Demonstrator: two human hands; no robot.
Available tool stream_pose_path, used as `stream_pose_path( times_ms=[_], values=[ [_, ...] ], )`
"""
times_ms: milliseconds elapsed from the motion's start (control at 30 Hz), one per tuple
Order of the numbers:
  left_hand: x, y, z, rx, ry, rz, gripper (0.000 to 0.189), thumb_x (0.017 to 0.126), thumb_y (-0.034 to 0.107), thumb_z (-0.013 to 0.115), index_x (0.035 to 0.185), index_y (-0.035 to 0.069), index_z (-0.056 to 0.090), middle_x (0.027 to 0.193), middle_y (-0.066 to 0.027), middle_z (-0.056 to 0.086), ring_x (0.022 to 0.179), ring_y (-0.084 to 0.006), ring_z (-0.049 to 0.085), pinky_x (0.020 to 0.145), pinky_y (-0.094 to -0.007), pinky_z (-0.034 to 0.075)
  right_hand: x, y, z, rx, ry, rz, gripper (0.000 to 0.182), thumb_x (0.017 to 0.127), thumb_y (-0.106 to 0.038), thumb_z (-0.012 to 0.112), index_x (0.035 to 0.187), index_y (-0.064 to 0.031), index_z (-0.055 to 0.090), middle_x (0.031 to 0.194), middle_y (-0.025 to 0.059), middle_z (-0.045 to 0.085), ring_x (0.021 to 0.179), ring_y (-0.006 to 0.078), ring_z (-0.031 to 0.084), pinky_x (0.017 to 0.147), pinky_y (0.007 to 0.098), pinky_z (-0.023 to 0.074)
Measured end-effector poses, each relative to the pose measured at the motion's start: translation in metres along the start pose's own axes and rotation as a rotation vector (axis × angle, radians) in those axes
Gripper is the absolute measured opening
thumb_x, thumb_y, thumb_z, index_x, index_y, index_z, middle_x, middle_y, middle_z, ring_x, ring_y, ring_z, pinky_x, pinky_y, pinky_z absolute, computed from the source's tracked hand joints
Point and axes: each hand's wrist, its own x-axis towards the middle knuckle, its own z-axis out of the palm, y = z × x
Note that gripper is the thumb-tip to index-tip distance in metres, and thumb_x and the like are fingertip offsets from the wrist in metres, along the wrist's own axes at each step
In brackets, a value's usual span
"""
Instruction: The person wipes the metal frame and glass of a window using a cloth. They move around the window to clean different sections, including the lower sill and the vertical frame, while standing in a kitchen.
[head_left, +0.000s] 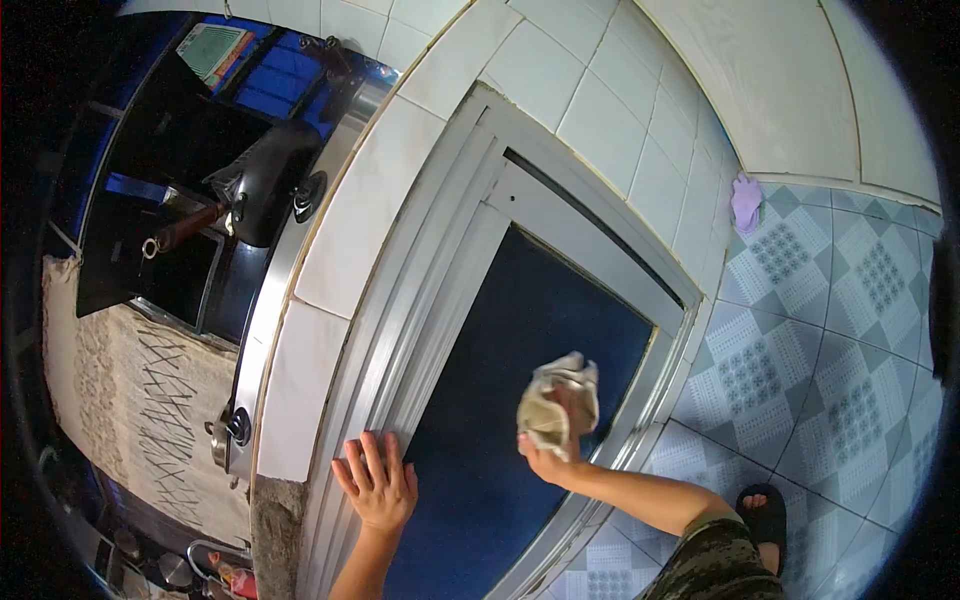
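Observation:
A beige cloth (549, 412), crumpled and partly blurred, is in my right hand (551, 461), which holds it at the dark blue panel (480, 360) of a cabinet door. Whether the cloth touches the panel I cannot tell. My left hand (380, 480) rests with its fingers spread on the grey metal door frame (420, 352), near the panel's edge, and holds nothing. White tiles surround the frame.
A gas stove (259, 337) bears a dark pan (274, 184) with a wooden handle, near a patterned cloth (165, 420). A purple glove (746, 202) lies on the patterned tile floor (795, 375), close to the wall. A black slipper (772, 517) is on one foot.

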Motion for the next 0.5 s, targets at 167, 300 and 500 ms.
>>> stream_pose_path(
  times_ms=[167,300,500],
  values=[
    [-0.001,-0.001,-0.002,0.001,0.009,-0.003,0.048,0.087,0.028,0.043,0.129,0.005,0.045,0.139,-0.0225,0.033,0.13,-0.0418,0.026,0.106,-0.0579,0.015,0.096,0.0,-0.049,-0.055,-0.375,-0.156,0.065,0.076,-0.045,0.058,0.131,-0.0137,0.042,0.141,0.0115,0.032,0.135,0.0299,0.018,0.11,0.0485,0.0046],
    [0.002,0.0,-0.003,0.0,0.026,-0.001,0.048,0.087,0.028,0.043,0.129,0.004,0.045,0.138,-0.0229,0.033,0.13,-0.042,0.027,0.106,-0.0579,0.015,0.107,0.031,-0.061,-0.091,-0.134,-0.072,0.063,0.084,-0.043,0.047,0.137,-0.0106,0.034,0.143,0.0187,0.025,0.135,0.0367,0.014,0.11,0.0509,0.0057],
    [0.006,0.002,0.002,-0.008,0.043,0.003,0.046,0.089,0.028,0.041,0.128,0.005,0.046,0.137,-0.0232,0.034,0.129,-0.0425,0.028,0.105,-0.0582,0.016,0.046,0.115,-0.032,-0.106,-0.112,0.205,0.062,0.084,-0.038,0.048,0.135,-0.004,0.035,0.143,0.0237,0.021,0.133,0.0409,0.016,0.109,0.0509,0.0099]
  ],
)
